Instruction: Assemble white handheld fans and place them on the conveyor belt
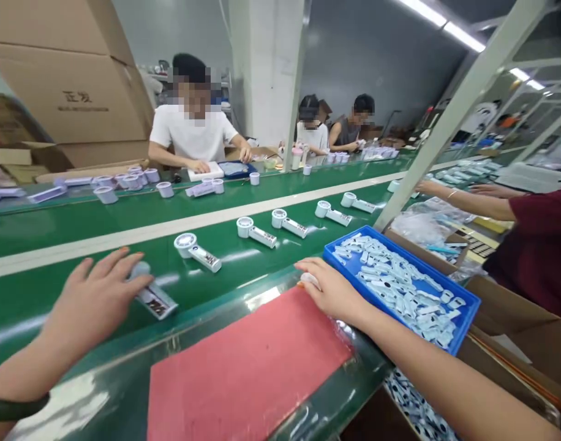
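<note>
On the near side of the green belt, my left hand [99, 291] has its thumb and index finger around the round head of a pale-blue handheld fan casing [157, 301]. Its other fingers are spread, and the hand hides part of the head. The casing's handle shows dark parts inside. My right hand [331, 288] is closed at the far edge of a red mat [244, 373], pinching a small whitish piece [310, 280] mostly covered by the fingers. Beyond my hands, a similar fan casing [198, 252] lies on the belt, head to the left.
More casings [256, 232] lie along the green belt [280, 199]. A blue tray [464, 324] of pale-blue parts stands right, above a box of parts [418, 404]. A slanted post [459, 116] rises beyond it. Co-workers [193, 135] sit across the belt; another person's arm [473, 202] reaches in right.
</note>
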Tool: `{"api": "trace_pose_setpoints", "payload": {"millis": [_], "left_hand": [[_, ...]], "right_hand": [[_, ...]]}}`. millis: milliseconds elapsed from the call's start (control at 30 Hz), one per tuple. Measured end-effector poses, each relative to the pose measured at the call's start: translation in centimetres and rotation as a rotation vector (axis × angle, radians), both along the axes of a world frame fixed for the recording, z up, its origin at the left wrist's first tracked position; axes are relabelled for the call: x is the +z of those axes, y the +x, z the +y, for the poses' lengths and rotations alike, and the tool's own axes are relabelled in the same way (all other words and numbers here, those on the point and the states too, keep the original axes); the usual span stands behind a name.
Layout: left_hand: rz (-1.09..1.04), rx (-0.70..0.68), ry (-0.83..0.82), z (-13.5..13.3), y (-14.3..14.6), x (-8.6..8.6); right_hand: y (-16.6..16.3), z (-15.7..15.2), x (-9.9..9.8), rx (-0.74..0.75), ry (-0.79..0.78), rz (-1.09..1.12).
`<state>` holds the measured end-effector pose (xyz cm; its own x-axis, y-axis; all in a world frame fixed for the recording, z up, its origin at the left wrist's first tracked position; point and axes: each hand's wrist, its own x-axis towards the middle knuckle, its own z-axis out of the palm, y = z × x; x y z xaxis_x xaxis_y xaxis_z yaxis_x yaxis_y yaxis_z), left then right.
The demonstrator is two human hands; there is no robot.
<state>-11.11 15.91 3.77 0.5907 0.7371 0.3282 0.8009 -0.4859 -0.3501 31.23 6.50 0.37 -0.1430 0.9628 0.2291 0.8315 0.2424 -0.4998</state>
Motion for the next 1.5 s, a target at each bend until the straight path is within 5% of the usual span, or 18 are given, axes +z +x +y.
{"api": "trace_pose_setpoints", "payload": {"millis": [200, 333, 467, 600, 733, 800, 900, 1033, 1233, 1500], "left_hand": [[-0.023, 0.126, -0.093, 8.1, -5.7, -2.9], [-0.07, 0.15, -0.086, 8.1, -5.0, -4.3], [-0.423, -0.019, -0.192, 5.0, -0.1, -4.4], [-0.832, -0.169, -0.69, -0.3, 7.1, -4.3], [-1.387, -0.173, -1.354, -5.4, 13.9, -4.4], [-1.766, -0.199, -1.505, -7.5, 16.4, -4.5], [-2.148, -0.278, -1.516, -10.2, 18.3, -4.7], [-2.228, -0.263, -1.554, -13.0, 17.6, -5.5], [-2.181, -0.333, -1.681, -15.3, 15.8, -6.8], [-2.143, -0.292, -1.763, -15.1, 15.7, -7.0]], "right_hand": [[2.8, 12.8, -0.3, -0.276, -0.055, -0.2], [3.3, 18.8, -1.5, -0.395, -0.152, -0.257], [3.0, 21.1, -1.5, -0.469, -0.272, -0.259], [0.7, 17.5, 0.2, -0.436, -0.241, -0.173], [-4.1, 7.6, 1.5, -0.326, -0.044, -0.078], [-6.7, 2.1, 1.4, -0.193, 0.126, 0.012], [-9.9, -4.2, 0.5, -0.027, 0.31, 0.189], [-11.7, -8.3, -0.7, 0.026, 0.299, 0.403], [-11.7, -10.1, -0.9, 0.028, 0.258, 0.379], [-12.0, -10.8, -0.3, -0.033, 0.314, 0.228]]}}
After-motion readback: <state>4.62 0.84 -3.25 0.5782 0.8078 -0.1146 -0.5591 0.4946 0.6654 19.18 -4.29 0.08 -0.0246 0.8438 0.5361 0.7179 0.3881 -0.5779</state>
